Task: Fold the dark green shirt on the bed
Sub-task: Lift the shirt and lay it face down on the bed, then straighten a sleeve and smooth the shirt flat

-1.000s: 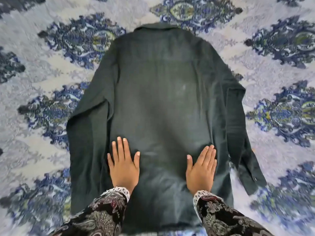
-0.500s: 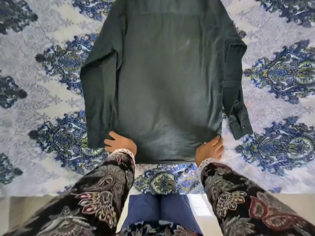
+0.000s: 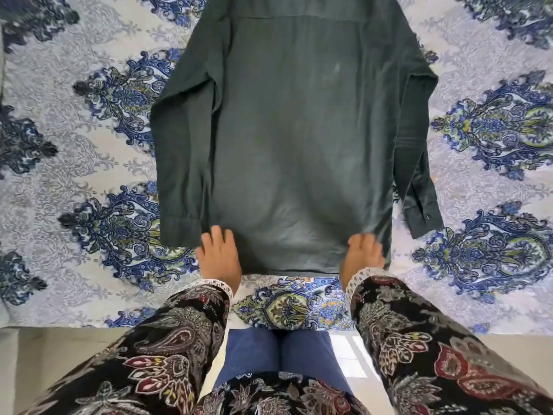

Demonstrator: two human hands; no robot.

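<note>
Blue and grey paisley bedding (image 3: pixel 74 163) is covering the bed, and the dark green shirt (image 3: pixel 293 139) is lying spread out on it, back side up, with its collar end running off the top of the view and its hem near the bed's edge. Both sleeves are lying alongside the body: the sleeve (image 3: pixel 179 163) on the left is resting flat, and the one (image 3: pixel 419 163) on the right is angling outward, cuff button showing.

The left hand (image 3: pixel 220 256) is resting at the hem's left corner, fingers fairly straight and spread on the cloth. The right hand (image 3: pixel 360 256) is sitting at the hem's right corner with its fingers bent; it is blurred, so I cannot tell whether it is pinching the fabric.

Judging by this, the task is only starting. The shirt is laid out and smoothed, but no fold is showing yet; sleeves, sides and bottom are all waiting to be turned in.
</note>
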